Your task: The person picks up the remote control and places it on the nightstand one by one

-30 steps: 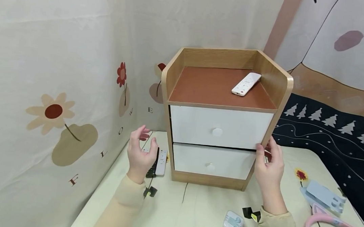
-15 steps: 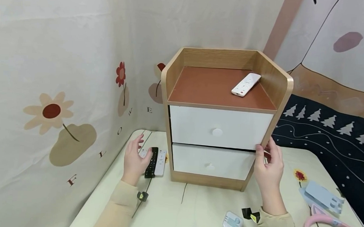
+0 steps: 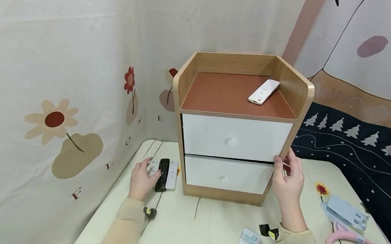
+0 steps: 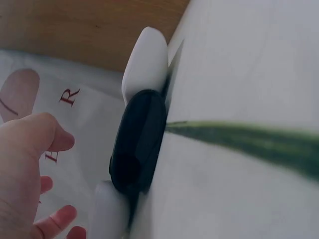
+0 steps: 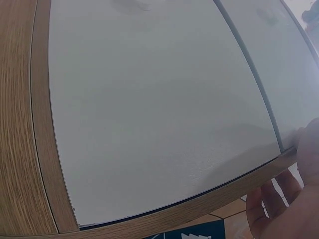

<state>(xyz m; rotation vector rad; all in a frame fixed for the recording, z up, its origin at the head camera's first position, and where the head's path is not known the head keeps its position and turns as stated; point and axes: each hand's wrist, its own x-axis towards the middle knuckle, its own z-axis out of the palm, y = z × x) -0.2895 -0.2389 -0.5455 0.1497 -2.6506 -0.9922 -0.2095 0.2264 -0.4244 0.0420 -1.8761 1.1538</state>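
Note:
A small wooden cabinet (image 3: 235, 194) with two white drawers, both pushed in, stands on a pale flowered cloth. My right hand (image 3: 289, 179) grips its right front edge, thumb on the front near the seam between drawers and fingers round the side; the right wrist view shows this hand (image 5: 289, 204) at the edge. Left of the cabinet, my left hand (image 3: 141, 181) reaches over a row of remote controls: a partly covered white one (image 3: 154, 167), a black one (image 3: 162, 174) and another white one (image 3: 172, 175). In the left wrist view its thumb and fingers are spread, apart from the black remote (image 4: 139, 139).
Another white remote control (image 3: 263, 91) lies on the cabinet's brown top, inside raised sides. In front is a clear case with earphones (image 3: 250, 241). To the right lie a light blue plastic stand (image 3: 347, 210) and pink cat-ear headphones (image 3: 344, 236). Printed fabric hangs behind and at the left.
My left hand has moved left and down, away from the cabinet's side and toward the remote controls. My right hand has stayed at the cabinet's edge.

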